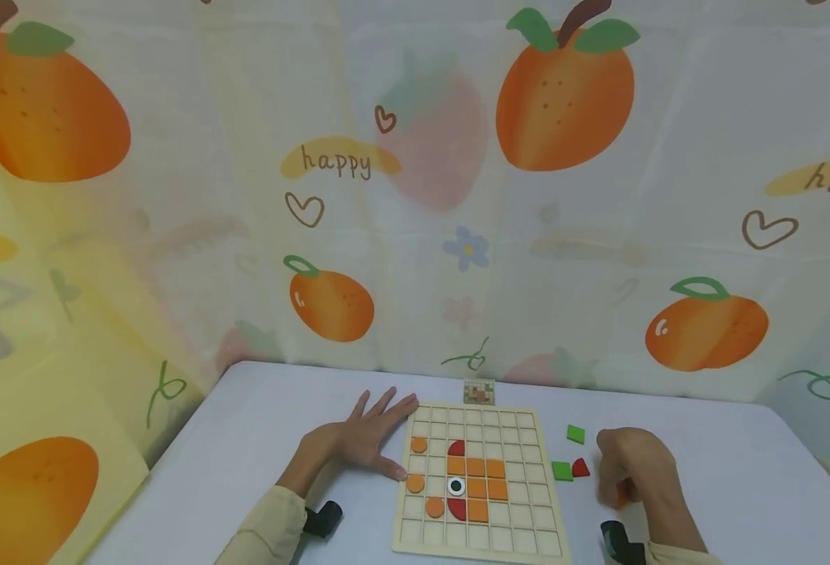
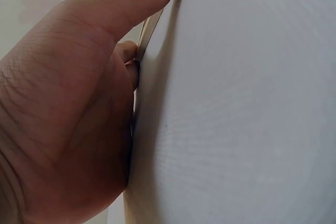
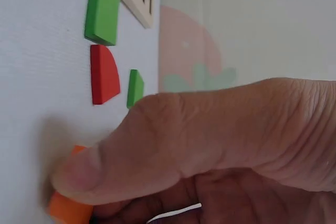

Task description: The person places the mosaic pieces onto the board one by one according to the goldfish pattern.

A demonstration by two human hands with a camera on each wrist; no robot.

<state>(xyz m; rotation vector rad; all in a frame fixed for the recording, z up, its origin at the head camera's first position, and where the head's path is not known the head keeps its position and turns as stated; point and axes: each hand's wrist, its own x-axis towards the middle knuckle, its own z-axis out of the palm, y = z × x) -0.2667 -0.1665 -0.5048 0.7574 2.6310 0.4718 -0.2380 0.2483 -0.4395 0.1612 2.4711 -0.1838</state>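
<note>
In the head view a wooden grid board lies on the table, bearing orange squares, orange discs, red quarter-round pieces and a black-and-white eye disc. My left hand, fingers spread, rests at the board's left edge with its thumb touching the side. Right of the board, my right hand pinches an orange block close to the tabletop. A thin white curved edge shows under its palm; what it belongs to is hidden. Nearby lie a red quarter-round block and green blocks.
A small patterned card stands behind the board's far edge. The white table meets a fruit-printed cloth at the back. Dark wrist cameras sit by both sleeves.
</note>
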